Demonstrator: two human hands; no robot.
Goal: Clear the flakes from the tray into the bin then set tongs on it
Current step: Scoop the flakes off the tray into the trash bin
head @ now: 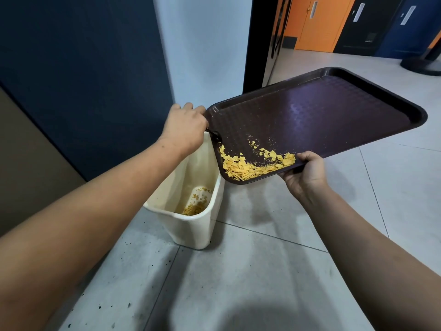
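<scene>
Place: institutional corridor — likely office or school building.
Floor: large pale grey tiles (262,271).
Doors: orange door (317,20) and dark doors (362,22) with narrow window slits.
Walls: navy panel (83,68) — white pillar (202,44).

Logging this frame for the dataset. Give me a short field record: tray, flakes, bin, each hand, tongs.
tray: dark brown, tilted, low corner over the bin
flakes: yellow, piled at the tray's low edge; some already in the bin
bin: cream, open, on the tiled floor
left hand: grips the tray's left end
right hand: holds the tray's near edge, thumb on top
tongs: not in view
</scene>
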